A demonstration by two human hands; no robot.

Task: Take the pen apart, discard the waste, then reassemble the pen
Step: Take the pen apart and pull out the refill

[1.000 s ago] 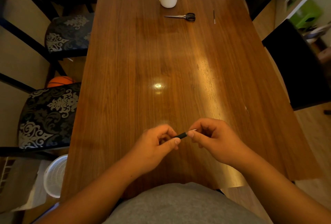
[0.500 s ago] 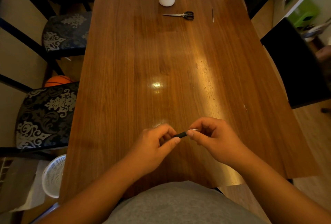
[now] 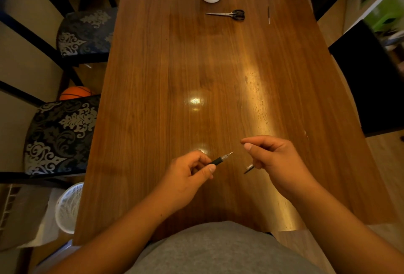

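Currently the pen body [image 3: 218, 160] sits pinched in the left hand [image 3: 188, 177], long axis running up-right, refill tip aimed toward the right hand [image 3: 277, 162]. Right hand is closed around a small detached tip piece [image 3: 249, 168], poking out down-left, apart from the body. 2 parts face each other across a short gap. Left hand is nearer the body; scissors [image 3: 229, 14] lie well ahead.
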